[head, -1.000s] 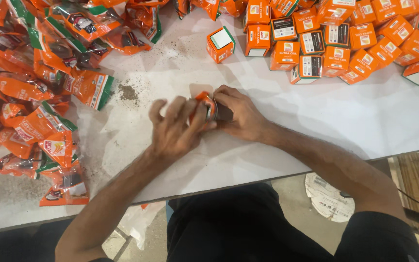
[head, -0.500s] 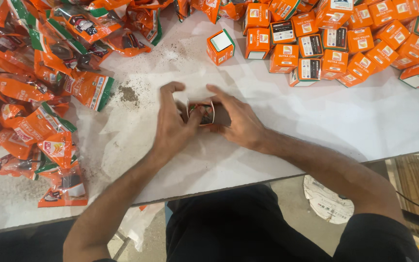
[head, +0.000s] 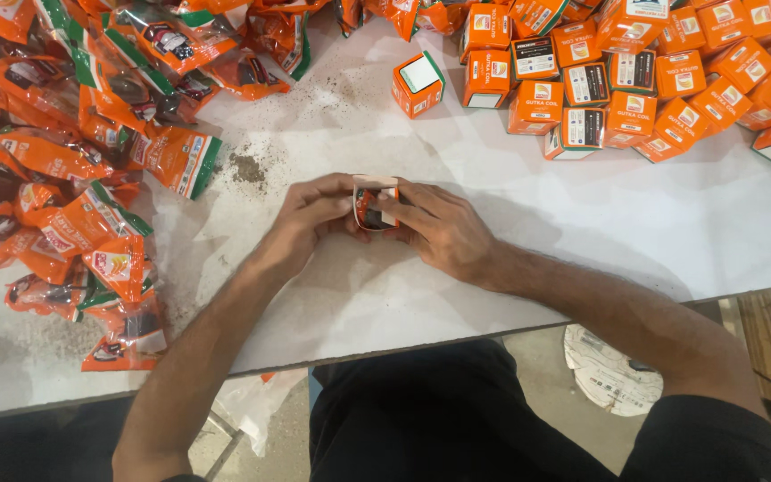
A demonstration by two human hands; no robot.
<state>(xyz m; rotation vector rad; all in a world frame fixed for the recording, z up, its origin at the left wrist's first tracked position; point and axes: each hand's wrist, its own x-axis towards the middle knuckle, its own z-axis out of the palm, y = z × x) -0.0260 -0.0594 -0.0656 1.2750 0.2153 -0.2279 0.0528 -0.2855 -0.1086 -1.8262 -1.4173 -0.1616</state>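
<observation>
Both my hands meet at the middle of the white table (head: pixel 582 232) around one small open orange carton (head: pixel 375 203). My left hand (head: pixel 310 214) grips its left side and my right hand (head: pixel 439 228) grips its right side. The carton's white top flap stands open, and an orange sachet shows inside it. The carton's lower part is hidden by my fingers.
A heap of orange sachets (head: pixel 73 152) covers the table's left side. Several closed orange cartons (head: pixel 635 71) crowd the far right, with one carton (head: pixel 418 84) standing apart. Dark powder (head: pixel 247 168) is spilled left of my hands. The table's near edge runs along my lap.
The camera view has shifted. My hands have drawn closer around the carton, and its white flap now stands open with the sachet showing inside.
</observation>
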